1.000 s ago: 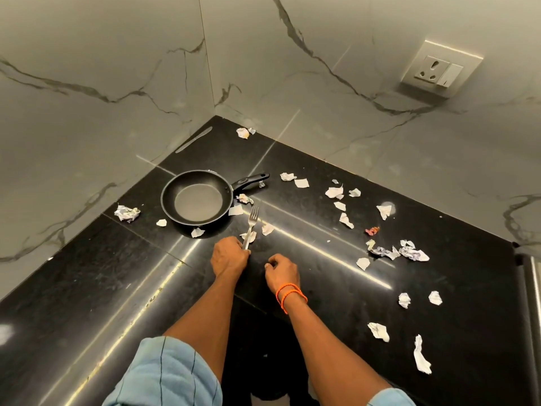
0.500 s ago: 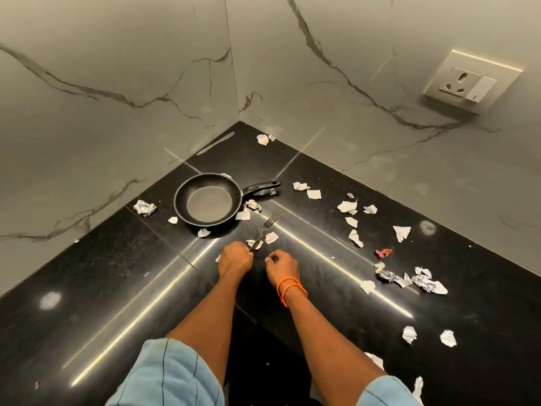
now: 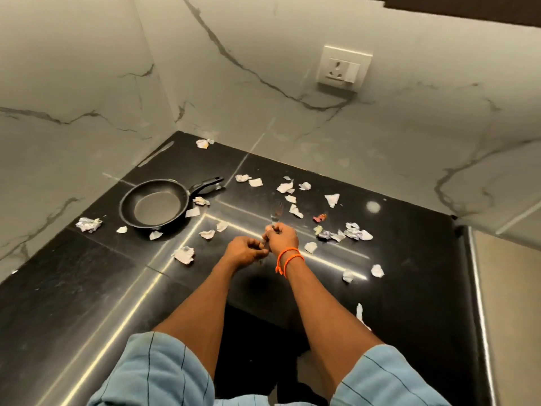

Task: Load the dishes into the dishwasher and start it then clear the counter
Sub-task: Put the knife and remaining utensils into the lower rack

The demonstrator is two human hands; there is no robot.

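Presently the fork is being pinched by the right hand, raised above the counter, tines pointing away; its handle end is being touched by the left hand, fingers curled.

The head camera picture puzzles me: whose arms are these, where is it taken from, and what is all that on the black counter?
No machine here: a person wears a camera on the head, so you look down along their own arms. The right hand, with orange bands at the wrist, grips a fork, blurred by motion. The left hand is beside it, fingers curled at the fork's handle end; whether it holds the fork is unclear. On the black counter sits an empty black frying pan near the corner, with torn and crumpled paper scraps scattered around. A wall socket is on the marble wall.
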